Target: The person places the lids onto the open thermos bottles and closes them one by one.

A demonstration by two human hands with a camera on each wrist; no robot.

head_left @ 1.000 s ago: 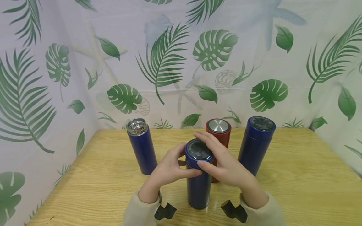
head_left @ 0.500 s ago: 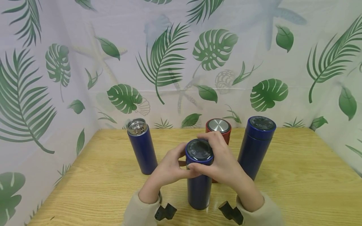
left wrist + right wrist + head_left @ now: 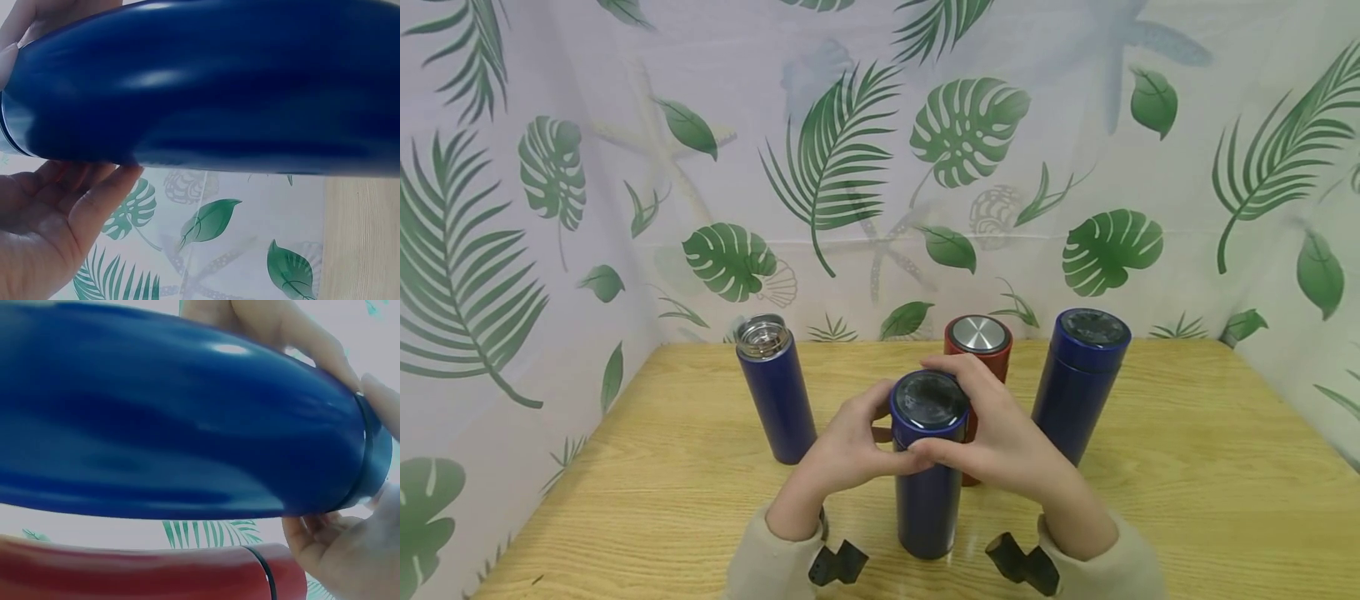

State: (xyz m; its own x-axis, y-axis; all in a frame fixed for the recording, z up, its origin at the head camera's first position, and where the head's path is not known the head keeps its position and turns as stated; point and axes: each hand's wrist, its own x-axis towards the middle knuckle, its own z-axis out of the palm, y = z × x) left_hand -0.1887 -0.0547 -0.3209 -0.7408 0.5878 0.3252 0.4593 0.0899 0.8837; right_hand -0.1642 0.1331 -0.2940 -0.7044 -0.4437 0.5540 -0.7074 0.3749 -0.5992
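Note:
A blue thermos (image 3: 928, 512) with a dark glossy top stands upright in front of me in the head view. My left hand (image 3: 850, 442) grips its body just below the lid, thumb across the front. The right hand (image 3: 1000, 429) curls round the blue lid (image 3: 928, 404), thumb at the front and fingers behind. In the right wrist view, a thin dark seam (image 3: 364, 450) runs between lid and body, and the right fingers (image 3: 312, 550) sit close to it. Left fingers (image 3: 103, 194) touch the body's far side in the left wrist view.
A lidless blue thermos (image 3: 777, 400) stands at the left, its steel mouth showing. Right behind the held thermos is a red thermos (image 3: 996, 362) with a silver top. Another lidded blue thermos (image 3: 1078, 392) stands to the right on the wooden table (image 3: 1210, 467).
My right hand has closed round the lid from a looser, straighter-fingered pose, swung left and then slightly back right. The mark on the lid's top has shifted. My left hand stays in place.

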